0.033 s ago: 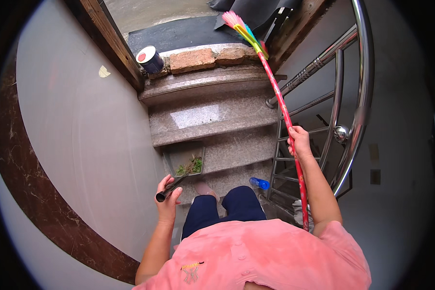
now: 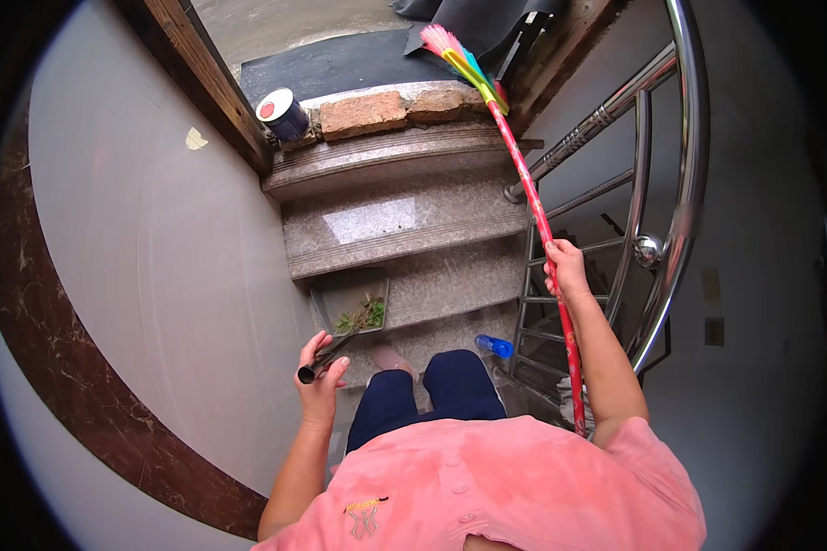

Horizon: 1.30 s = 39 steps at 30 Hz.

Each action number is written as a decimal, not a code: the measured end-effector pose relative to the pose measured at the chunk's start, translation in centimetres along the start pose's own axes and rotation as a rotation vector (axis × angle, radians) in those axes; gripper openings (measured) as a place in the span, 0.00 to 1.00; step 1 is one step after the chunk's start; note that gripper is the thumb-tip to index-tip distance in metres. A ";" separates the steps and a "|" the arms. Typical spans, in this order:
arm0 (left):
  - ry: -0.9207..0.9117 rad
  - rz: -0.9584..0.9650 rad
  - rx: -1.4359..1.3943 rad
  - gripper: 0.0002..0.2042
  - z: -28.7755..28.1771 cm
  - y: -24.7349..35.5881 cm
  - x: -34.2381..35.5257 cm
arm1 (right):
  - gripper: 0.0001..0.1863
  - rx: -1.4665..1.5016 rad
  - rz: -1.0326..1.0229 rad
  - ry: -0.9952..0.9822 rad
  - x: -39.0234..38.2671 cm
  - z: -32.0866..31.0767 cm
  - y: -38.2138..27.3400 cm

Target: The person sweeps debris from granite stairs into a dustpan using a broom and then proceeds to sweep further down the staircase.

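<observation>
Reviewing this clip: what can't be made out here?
All in the head view:
Red broom handle: whether it continues behind the pink shirt.
Can: its inside, hidden by the white top.
Green scraps in the dustpan: kind, too small to tell.
Dark sheet: cut off by top edge.

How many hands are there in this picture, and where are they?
2: the left hand around the dustpan's black handle, and the right hand around the broom's red stick. No others show.
</observation>
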<state>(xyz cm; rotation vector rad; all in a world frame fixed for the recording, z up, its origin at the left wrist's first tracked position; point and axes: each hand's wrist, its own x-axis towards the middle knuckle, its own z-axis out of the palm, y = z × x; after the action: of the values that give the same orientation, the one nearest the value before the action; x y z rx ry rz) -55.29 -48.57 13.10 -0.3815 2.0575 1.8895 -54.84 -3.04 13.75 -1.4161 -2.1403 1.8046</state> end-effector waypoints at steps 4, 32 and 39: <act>-0.145 -0.109 -0.047 0.14 -1.5 0.1 0.4 | 0.13 0.019 0.054 -0.123 -3.0 0.4 1.5; -0.326 0.107 0.011 0.07 5.3 18.5 -3.8 | 0.13 0.027 0.202 -0.214 -1.9 -4.2 -3.3; -0.365 0.228 0.062 0.10 6.9 21.3 -2.3 | 0.13 -0.023 0.167 -0.265 -6.1 -7.0 -4.1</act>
<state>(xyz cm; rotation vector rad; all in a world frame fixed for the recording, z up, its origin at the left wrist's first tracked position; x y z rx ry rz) -61.39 -39.82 32.88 0.2104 1.9666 1.8460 -50.08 -1.11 22.48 -1.4758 -2.2252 2.1440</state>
